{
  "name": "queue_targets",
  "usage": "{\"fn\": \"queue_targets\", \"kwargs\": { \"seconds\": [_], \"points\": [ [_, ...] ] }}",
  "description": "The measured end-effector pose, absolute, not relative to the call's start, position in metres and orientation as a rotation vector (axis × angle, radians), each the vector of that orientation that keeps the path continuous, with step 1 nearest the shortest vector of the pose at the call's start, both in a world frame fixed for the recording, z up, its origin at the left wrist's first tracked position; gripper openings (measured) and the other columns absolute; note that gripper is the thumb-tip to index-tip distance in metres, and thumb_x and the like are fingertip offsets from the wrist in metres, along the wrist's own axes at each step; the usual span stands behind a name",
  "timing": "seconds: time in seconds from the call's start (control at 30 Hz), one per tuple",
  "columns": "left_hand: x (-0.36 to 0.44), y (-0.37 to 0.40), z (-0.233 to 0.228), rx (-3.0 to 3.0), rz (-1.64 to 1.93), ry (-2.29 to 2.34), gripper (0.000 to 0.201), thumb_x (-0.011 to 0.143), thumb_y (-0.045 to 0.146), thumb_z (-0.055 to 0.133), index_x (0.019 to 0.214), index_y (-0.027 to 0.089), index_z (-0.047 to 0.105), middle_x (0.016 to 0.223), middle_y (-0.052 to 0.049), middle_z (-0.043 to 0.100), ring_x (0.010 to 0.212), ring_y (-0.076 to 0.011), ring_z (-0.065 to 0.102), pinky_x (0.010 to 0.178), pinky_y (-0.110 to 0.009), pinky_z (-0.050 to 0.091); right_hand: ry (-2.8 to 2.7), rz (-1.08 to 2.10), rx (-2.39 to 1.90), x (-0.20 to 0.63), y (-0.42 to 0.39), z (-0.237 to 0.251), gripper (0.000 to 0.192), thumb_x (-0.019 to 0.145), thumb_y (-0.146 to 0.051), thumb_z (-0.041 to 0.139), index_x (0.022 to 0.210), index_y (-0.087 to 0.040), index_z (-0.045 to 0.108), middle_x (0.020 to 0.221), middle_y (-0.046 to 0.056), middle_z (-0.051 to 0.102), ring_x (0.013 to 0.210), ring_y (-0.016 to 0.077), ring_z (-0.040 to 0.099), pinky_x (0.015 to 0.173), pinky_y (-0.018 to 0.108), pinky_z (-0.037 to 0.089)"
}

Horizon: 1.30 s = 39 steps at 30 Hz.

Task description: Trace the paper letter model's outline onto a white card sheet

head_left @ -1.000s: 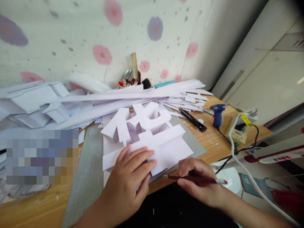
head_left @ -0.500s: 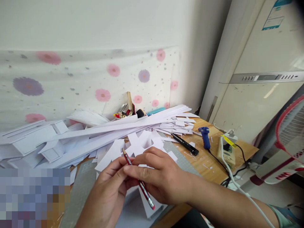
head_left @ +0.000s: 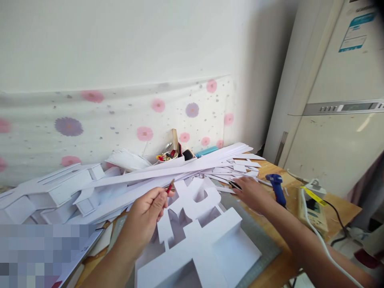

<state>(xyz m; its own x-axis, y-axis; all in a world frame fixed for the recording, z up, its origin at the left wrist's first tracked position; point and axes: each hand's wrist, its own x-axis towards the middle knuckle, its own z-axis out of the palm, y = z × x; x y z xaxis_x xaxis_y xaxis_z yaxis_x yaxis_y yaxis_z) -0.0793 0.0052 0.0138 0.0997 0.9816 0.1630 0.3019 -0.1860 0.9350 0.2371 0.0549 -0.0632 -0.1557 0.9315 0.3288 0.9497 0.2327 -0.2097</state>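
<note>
Pencil (head_left: pixel 170 187) is in the L hand (head_left: pixel 151 206) atm, fingers curled round it w/ the tip poking out top, prob so the R hand (head_left: pixel 250 191) is free. R hand is stretched out over the black cutter (head_left: pixel 235 185); fingers hide most of it, so tbh can't tell if it's gripped or just touched.

White cut-out model (head_left: pixel 207 236) sits between the hands and nearer the body, on the grey cutting mat (head_left: pixel 264 258), presumably there to save the table (head_left: pixel 345 208). Paper strips (head_left: pixel 207 162) are heaped beyond both hands, likely shoved back for room. Glue gun (head_left: pixel 276 188) is just right of the R hand, off the paper, maybe bc of the nozzle.

Vs 1 sec ago: pencil was in the R hand and the L hand lay flat on the model. Half a sec ago both hands met at the pencil. Now they're apart, and the cutter, in plain view b4, is mostly covered.
</note>
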Motion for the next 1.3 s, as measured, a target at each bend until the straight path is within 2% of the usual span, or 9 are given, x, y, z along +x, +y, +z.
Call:
{"fn": "queue_targets", "kwargs": {
  "seconds": [0.1, 0.23, 0.33, 0.43, 0.53, 0.63, 0.77, 1.03, 1.3],
  "points": [
    [-0.092, 0.01, 0.021, 1.812, 0.921, 1.343, 0.035, 0.085, 0.05, 0.05, 0.07, 0.019, 0.056, 0.072, 0.001, 0.054, 0.064, -0.011, 0.047, 0.061, -0.023, 0.037, -2.102, -0.018, -1.921, 0.263, 0.068, -0.088, 0.029, 0.077, -0.017, 0.055, 0.102, -0.01, 0.068, 0.093, 0.019, 0.069, 0.091, 0.0316, 0.063, 0.08, 0.042, 0.045],
    [-0.099, 0.012, 0.026, 1.746, 0.952, 1.367, 0.027, 0.084, 0.048, 0.052, 0.083, 0.022, 0.06, 0.073, 0.001, 0.058, 0.068, -0.0136, 0.054, 0.065, -0.024, 0.042, -2.053, -0.001, -2.017, 0.262, 0.07, -0.094, 0.03, 0.069, -0.008, 0.052, 0.094, -0.009, 0.069, 0.091, 0.02, 0.068, 0.086, 0.0306, 0.064, 0.074, 0.037, 0.043],
    [-0.103, 0.013, 0.024, 1.68, 0.984, 1.371, 0.029, 0.084, 0.048, 0.052, 0.093, 0.022, 0.061, 0.073, 0.001, 0.06, 0.064, -0.013, 0.054, 0.061, -0.024, 0.043, -2.021, -0.018, -1.966, 0.244, 0.07, -0.071, 0.027, 0.068, -0.009, 0.052, 0.09, -0.011, 0.067, 0.092, 0.017, 0.066, 0.08, 0.0271, 0.063, 0.07, 0.033, 0.042],
    [-0.103, 0.011, 0.025, 1.652, 1.066, 1.363, 0.027, 0.085, 0.045, 0.05, 0.088, 0.02, 0.06, 0.069, 0.0, 0.062, 0.058, -0.0114, 0.053, 0.055, -0.022, 0.041, -2.041, -0.029, -1.77, 0.208, 0.067, -0.028, 0.021, 0.077, -0.02, 0.052, 0.096, -0.018, 0.062, 0.096, 0.009, 0.064, 0.081, 0.0206, 0.06, 0.068, 0.028, 0.041],
    [-0.099, 0.005, 0.028, 1.592, 1.172, 1.309, 0.026, 0.087, 0.043, 0.049, 0.084, 0.019, 0.057, 0.065, 0.0, 0.062, 0.052, -0.0106, 0.054, 0.049, -0.021, 0.038, -2.114, -0.006, -1.527, 0.162, 0.058, 0.016, 0.015, 0.084, -0.026, 0.049, 0.096, -0.023, 0.057, 0.084, 0.001, 0.065, 0.074, 0.0165, 0.059, 0.064, 0.025, 0.041],
    [-0.094, -0.003, 0.03, 1.512, 1.246, 1.226, 0.029, 0.087, 0.047, 0.048, 0.091, 0.019, 0.055, 0.062, 0.0, 0.062, 0.044, -0.0099, 0.051, 0.042, -0.019, 0.033, -2.234, 0.036, -1.063, 0.127, 0.047, 0.04, 0.027, 0.09, -0.024, 0.044, 0.115, -0.025, 0.053, 0.097, 0.003, 0.066, 0.085, 0.0189, 0.061, 0.072, 0.029, 0.043],
    [-0.089, -0.01, 0.026, 1.484, 1.275, 1.197, 0.034, 0.088, 0.05, 0.046, 0.096, 0.018, 0.054, 0.059, 0.001, 0.06, 0.04, -0.0068, 0.043, 0.039, -0.018, 0.026, -2.343, 0.039, -0.825, 0.112, 0.043, 0.04, 0.045, 0.095, -0.048, 0.038, 0.132, -0.022, 0.043, 0.097, 0.008, 0.062, 0.087, 0.0232, 0.056, 0.073, 0.035, 0.042],
    [-0.077, -0.014, 0.025, 1.412, 1.353, 1.171, 0.027, 0.089, 0.043, 0.048, 0.084, 0.017, 0.055, 0.057, 0.002, 0.056, 0.038, -0.0035, 0.035, 0.04, -0.017, 0.023, -2.384, 0.054, -0.85, 0.11, 0.045, 0.031, 0.043, 0.093, -0.055, 0.037, 0.111, -0.022, 0.057, 0.082, 0.004, 0.059, 0.075, 0.0209, 0.051, 0.065, 0.032, 0.035],
    [-0.074, -0.019, 0.026, 1.377, 1.36, 1.154, 0.029, 0.091, 0.041, 0.047, 0.075, 0.017, 0.052, 0.055, 0.003, 0.055, 0.035, -0.0012, 0.029, 0.039, -0.017, 0.018, -2.319, 0.023, -0.763, 0.111, 0.049, 0.026, 0.052, 0.092, -0.062, 0.03, 0.1, -0.02, 0.06, 0.075, 0.004, 0.059, 0.069, 0.0184, 0.051, 0.061, 0.029, 0.03]
  ]
}}
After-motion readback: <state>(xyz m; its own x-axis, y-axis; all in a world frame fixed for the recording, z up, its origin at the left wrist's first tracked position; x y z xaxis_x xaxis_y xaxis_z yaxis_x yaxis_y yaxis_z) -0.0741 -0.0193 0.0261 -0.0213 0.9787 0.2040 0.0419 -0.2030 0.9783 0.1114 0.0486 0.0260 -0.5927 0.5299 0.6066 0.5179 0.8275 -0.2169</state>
